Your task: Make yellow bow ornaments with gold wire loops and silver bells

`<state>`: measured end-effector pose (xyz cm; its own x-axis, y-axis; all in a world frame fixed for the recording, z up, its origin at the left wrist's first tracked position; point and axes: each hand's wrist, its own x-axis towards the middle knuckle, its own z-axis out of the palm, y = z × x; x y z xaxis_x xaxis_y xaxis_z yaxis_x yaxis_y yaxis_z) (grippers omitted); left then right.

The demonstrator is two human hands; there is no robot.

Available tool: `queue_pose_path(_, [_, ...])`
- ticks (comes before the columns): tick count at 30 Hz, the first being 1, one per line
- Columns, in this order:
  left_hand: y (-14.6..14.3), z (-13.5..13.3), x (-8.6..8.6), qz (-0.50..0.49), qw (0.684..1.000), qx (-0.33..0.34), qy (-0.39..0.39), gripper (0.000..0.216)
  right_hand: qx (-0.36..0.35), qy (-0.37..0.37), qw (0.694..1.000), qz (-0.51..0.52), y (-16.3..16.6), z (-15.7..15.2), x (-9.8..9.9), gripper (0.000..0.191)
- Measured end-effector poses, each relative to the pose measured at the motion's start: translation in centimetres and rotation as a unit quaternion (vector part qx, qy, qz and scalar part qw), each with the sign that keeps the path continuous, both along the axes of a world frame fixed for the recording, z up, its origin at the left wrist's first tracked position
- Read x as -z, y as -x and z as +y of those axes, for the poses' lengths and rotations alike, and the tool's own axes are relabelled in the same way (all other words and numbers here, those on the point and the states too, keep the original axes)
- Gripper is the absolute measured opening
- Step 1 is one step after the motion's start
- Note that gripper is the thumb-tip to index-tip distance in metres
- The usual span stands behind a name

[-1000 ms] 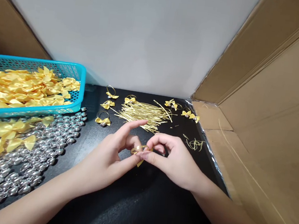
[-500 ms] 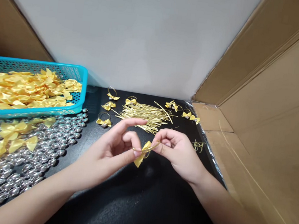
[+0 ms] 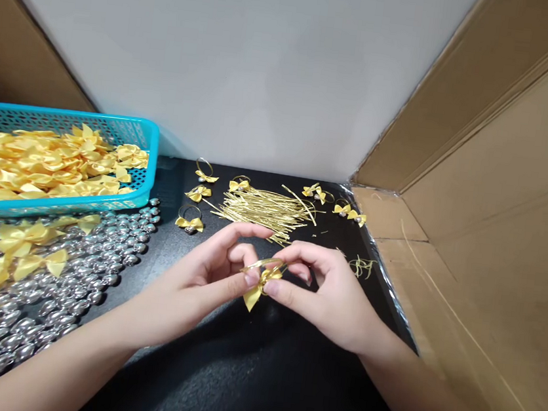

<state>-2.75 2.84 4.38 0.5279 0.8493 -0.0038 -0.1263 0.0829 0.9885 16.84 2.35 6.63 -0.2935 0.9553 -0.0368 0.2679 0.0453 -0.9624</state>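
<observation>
A yellow ribbon bow (image 3: 252, 297) with a gold twist-tie loop (image 3: 262, 263) is held over the black tabletop (image 3: 235, 372). My left hand (image 3: 207, 270) pinches its left side between thumb and fingers, the index finger arched above. From the right, my right hand (image 3: 323, 290) closes on the bow and loop, its thumb pressed against the bow's middle. Fingers cover part of the bow's centre. Just beyond my hands lies a pile of gold twist ties (image 3: 268, 211).
At left stands a blue basket (image 3: 152, 165) of yellow bows, with silver beads (image 3: 67, 281) and loose bows in front. Bows with loops, such as one bow (image 3: 189, 223), lie around the pile. Tie scraps (image 3: 360, 267) are by the right edge. Cardboard (image 3: 503, 192) walls the right side.
My right hand has shifted slightly left and down, its thumb moving from the loop's end onto the bow. The loop now stands more upright. My left hand has barely moved.
</observation>
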Motion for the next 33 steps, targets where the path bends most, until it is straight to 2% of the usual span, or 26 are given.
queue_pose_path(2, [-0.1,0.0,0.0,0.013,1.0,-0.004,-0.012,0.032,0.022,-0.052,0.997,-0.043,0.2,-0.2,0.1,0.004])
queue_pose_path(4, [-0.3,-0.2,-0.1,0.04,0.998,-0.016,-0.037,0.03,0.053,-0.141,0.985,-0.087,0.4,-0.5,0.5,0.004])
queue_pose_path(7, [-0.5,-0.5,-0.2,0.109,0.988,-0.052,-0.098,0.029,0.082,-0.287,0.942,-0.153,0.6,-0.8,1.4,0.01])
queue_pose_path(10, [-0.6,-0.8,-0.2,0.191,0.959,-0.091,-0.19,0.028,0.093,-0.327,0.919,-0.199,0.8,-1.0,1.8,0.011])
queue_pose_path(13, [-0.6,-1.0,-0.2,0.229,0.931,-0.111,-0.263,0.029,0.1,-0.259,0.942,-0.19,0.9,-0.9,1.7,0.011])
queue_pose_path(17, [-0.7,-1.1,0.2,0.203,0.932,-0.111,-0.277,0.03,0.073,-0.049,0.995,-0.051,0.8,-0.3,1.2,0.008])
queue_pose_path(20, [-0.7,-1.0,0.5,0.166,0.95,-0.098,-0.246,0.026,0.047,0.107,0.991,0.066,0.7,0.3,1.3,0.016])
queue_pose_path(22, [-0.7,-0.9,0.6,0.14,0.963,-0.088,-0.211,0.024,0.046,0.161,0.978,0.125,0.6,0.6,1.3,0.018])
queue_pose_path(25, [-0.5,-0.7,0.6,0.109,0.978,-0.077,-0.162,0.022,0.052,0.186,0.967,0.164,0.5,0.9,1.2,0.008])
queue_pose_path(28, [-0.4,-0.6,0.4,0.099,0.984,-0.073,-0.132,0.021,0.054,0.183,0.971,0.144,0.3,0.9,1.0,0.008])
queue_pose_path(33, [-0.2,-0.6,0.4,0.105,0.983,-0.066,-0.133,0.02,0.065,0.151,0.981,0.102,0.2,0.6,1.2,0.009])
